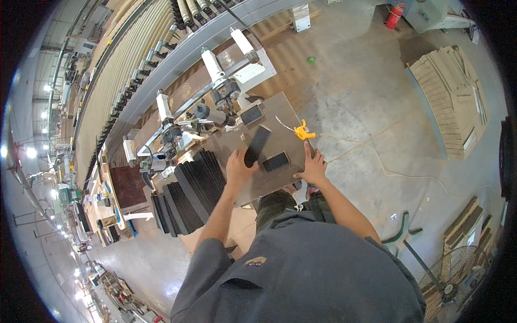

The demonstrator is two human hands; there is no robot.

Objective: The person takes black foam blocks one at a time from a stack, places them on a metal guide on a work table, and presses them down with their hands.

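Note:
A brown board (288, 121) lies in front of me as a work surface. My left hand (239, 169) has its thumb and fingers around the lower end of a flat black strip (258, 144), which slants away across the board. My right hand (314, 166) rests at the board's right edge with its fingers apart, holding nothing. Between the hands lies a short black block (276, 162); a similar dark block (251, 114) sits at the far side. Just beyond my right fingers is a yellow tool (305, 130), its exact kind unclear. Left of my left forearm, many black strips (191, 185) stand packed in rows.
A machine with white brackets and motors (223, 89) borders the board's far left, before a long roller conveyor (121, 91). A pale cord (396, 173) trails over the floor at right. Further off are stacked boards (449, 97), a standing fan (452, 285) and a red fire extinguisher (395, 16).

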